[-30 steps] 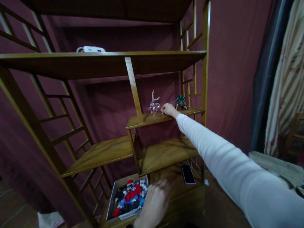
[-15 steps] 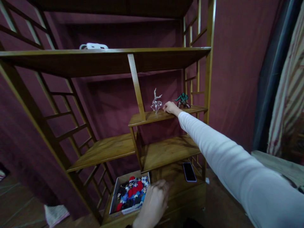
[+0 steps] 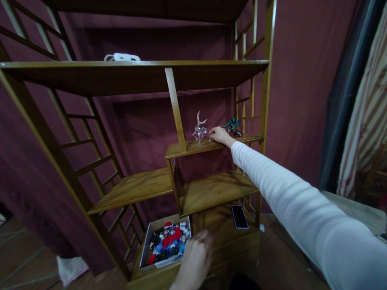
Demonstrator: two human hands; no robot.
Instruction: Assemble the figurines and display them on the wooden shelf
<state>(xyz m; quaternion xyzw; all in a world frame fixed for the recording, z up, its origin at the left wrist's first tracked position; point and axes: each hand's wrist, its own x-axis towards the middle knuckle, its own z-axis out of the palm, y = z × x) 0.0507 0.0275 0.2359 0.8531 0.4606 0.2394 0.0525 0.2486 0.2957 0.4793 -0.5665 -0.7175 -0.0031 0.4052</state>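
Observation:
My right hand point(image 3: 220, 135) reaches onto the upper right shelf, fingers pinched together low over the board. A tiny pale, clear bit shows at its fingertips, too small to name. Just left of the fingers stands a clear glass deer figurine point(image 3: 199, 132) with tall frosted antlers. Behind the hand, on the right, crouches a green and dark figure point(image 3: 233, 126). Low in front of the shelves hangs my left hand point(image 3: 198, 253), its back towards me and its fingers bent and partly hidden. It is near the right side of a box point(image 3: 144, 251) full of small coloured figures.
The wooden shelf unit point(image 3: 208, 193) has stepped boards and lattice sides. A phone point(image 3: 240, 217) lies on the lowest board, right of the box. On the top board rests a white power strip point(image 3: 127, 57). An upright post point(image 3: 175, 108) stands left of the deer.
My right hand has shifted slightly right, away from the glass deer, and the small clear bit shows below its fingertips. My left hand has hardly moved. The view has shifted slightly.

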